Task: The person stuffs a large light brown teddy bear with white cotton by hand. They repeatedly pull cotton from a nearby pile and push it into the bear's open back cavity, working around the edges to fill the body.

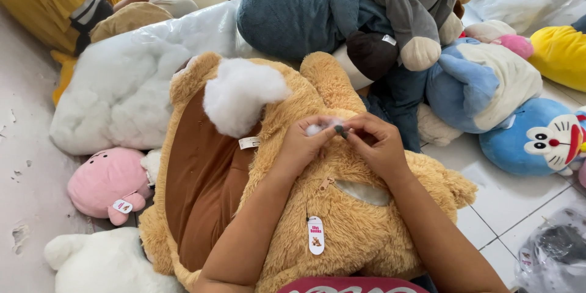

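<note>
White stuffing (317, 127) pinched by left hand (303, 141), right hand (373, 141), tan teddy bear (360, 220)

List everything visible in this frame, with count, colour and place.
big plush toy: 1, tan and brown, centre
stuffing wad: 1, white, on the tan toy
hang tag: 1, white, on the tan toy
stuffing bag: 1, white, left
pink plush: 1, lower left
white plush: 1, bottom left
blue-grey plush: 1, top centre
round-faced blue plush: 1, right
yellow plush: 1, far right
another person: 1, yellow clothing, top left
left hand: pinching a bit of stuffing
right hand: fingertips at the same spot
</note>
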